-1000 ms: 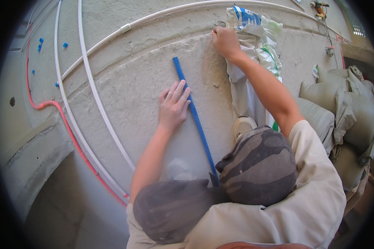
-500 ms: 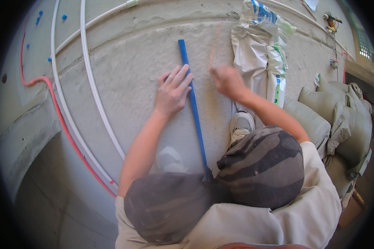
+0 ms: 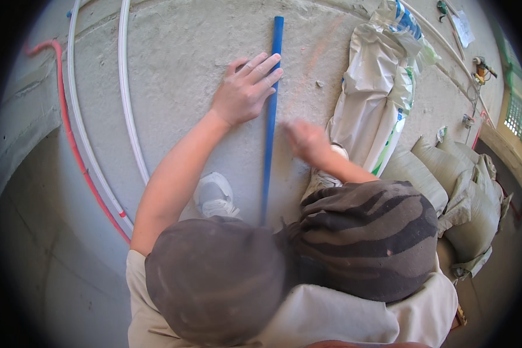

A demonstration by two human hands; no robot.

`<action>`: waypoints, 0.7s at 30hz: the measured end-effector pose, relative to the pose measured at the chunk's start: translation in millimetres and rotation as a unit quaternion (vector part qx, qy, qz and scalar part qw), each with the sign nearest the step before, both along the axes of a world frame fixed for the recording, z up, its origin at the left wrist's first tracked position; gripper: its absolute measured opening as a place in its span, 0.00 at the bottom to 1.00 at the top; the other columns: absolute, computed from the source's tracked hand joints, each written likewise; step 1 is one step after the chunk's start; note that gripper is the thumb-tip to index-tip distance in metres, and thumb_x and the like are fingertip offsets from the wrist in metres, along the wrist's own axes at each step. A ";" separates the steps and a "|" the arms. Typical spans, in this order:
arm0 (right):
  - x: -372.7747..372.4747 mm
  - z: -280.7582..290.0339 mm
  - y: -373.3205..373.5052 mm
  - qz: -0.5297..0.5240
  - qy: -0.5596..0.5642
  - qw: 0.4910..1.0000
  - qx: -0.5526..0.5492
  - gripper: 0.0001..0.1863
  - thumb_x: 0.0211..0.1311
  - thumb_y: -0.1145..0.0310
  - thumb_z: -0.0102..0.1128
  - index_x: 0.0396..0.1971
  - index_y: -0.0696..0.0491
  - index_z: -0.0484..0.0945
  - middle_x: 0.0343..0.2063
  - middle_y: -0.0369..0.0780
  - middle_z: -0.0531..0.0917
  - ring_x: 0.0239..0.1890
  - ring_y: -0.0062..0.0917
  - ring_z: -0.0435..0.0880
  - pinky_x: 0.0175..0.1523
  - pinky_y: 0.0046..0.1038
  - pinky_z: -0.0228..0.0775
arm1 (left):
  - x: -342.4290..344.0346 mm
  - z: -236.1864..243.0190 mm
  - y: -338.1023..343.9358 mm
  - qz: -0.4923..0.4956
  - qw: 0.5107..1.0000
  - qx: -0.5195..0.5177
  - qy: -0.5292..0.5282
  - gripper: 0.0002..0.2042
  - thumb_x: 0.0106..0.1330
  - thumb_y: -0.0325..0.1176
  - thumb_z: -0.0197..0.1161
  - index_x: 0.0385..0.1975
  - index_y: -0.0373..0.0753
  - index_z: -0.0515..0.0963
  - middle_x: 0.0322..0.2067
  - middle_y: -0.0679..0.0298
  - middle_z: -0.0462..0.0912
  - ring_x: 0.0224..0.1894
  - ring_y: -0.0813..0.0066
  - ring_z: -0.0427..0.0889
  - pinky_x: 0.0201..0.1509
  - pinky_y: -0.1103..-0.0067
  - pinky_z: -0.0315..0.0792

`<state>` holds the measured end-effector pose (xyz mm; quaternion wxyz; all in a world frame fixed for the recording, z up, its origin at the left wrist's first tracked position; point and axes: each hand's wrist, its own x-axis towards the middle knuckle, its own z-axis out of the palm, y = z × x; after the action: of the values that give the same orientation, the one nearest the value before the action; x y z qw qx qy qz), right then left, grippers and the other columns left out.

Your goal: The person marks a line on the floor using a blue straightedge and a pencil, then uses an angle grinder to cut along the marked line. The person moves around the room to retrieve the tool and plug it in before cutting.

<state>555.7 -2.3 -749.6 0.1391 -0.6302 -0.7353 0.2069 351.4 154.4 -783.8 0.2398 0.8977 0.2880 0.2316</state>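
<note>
Long straight blue plastic-looking strip (image 3: 270,130) on rough grey concrete (image 3: 168,75): skewing was risked by one-sided pressure.
Left hand (image 3: 242,93): was rested spread across strip, nothing clasped.
Right hand (image 3: 310,143): curled beside strip; blurred, contents could not be told.

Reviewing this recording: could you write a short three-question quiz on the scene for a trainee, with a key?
1. True or false: the left hand rests on the blue strip.
2. Of these, which lies nearest the right hand? A) red pipe; B) crumpled whitish bag; C) green netting.
3. Fill in: the stacked sacks are on the ____ side of the picture.

Key: 1 true; 2 B; 3 right.
</note>
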 end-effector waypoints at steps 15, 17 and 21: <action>-14.4 5.2 -53.3 0.061 0.077 0.994 -0.056 0.13 0.65 0.75 0.72 0.48 0.54 0.85 0.27 0.45 0.83 0.27 0.40 0.86 0.32 0.41 0.79 | -0.5 -3.8 -2.6 0.005 1.000 -0.008 0.005 0.21 0.68 0.35 0.72 0.62 0.47 0.85 0.75 0.67 0.76 0.75 0.70 0.74 0.75 0.64 0.61; 9.4 -4.6 -17.4 -0.009 0.023 0.999 0.040 0.09 0.66 0.74 0.72 0.45 0.54 0.87 0.28 0.45 0.85 0.28 0.40 0.86 0.32 0.41 0.79 | -0.3 -3.0 -3.5 0.004 1.000 -0.011 0.005 0.21 0.68 0.35 0.72 0.62 0.47 0.85 0.75 0.68 0.76 0.75 0.70 0.74 0.75 0.64 0.61; 43.3 -22.1 29.8 -0.080 0.036 0.993 0.076 0.12 0.63 0.74 0.67 0.46 0.53 0.85 0.30 0.45 0.83 0.30 0.42 0.85 0.33 0.43 0.79 | -0.8 -2.9 -2.8 -0.005 1.000 -0.005 0.008 0.21 0.69 0.35 0.72 0.62 0.47 0.85 0.75 0.68 0.76 0.75 0.71 0.74 0.75 0.65 0.61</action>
<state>599.0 27.5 -771.7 0.2287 -0.6672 -0.6904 0.1611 350.6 151.6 -786.7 0.2432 0.8997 0.2865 0.2219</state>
